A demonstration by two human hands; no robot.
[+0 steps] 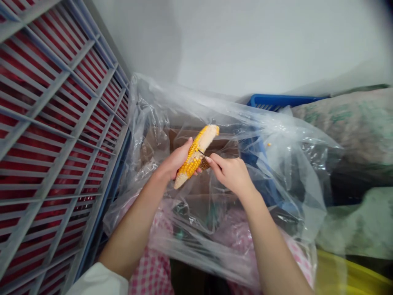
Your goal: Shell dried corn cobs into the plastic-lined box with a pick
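An ear of corn (198, 155) is gripped at its left side by my left hand (181, 157), fingers wrapped around it. It tilts, with its pale pointed tip toward me; the upper part of the cob is bare of kernels, while yellow rows stay along the side and lower half. My right hand (229, 170) is closed on a thin dark pick-like tool (201, 153), whose end touches the cob mid-length; its exact kind and its handle are hidden. Below both hands spreads a clear plastic bag (294, 155), lining a cardboard box (208, 143). A brown grainy patch shows beneath the corn.
A tall slatted crate (61, 102) with red contents rises close on my left. A blue crate (285, 99) and a stuffed pale sack (353, 119) stand to the right. Something yellow (353, 270) lies at the lower right. Behind is a white wall (245, 45).
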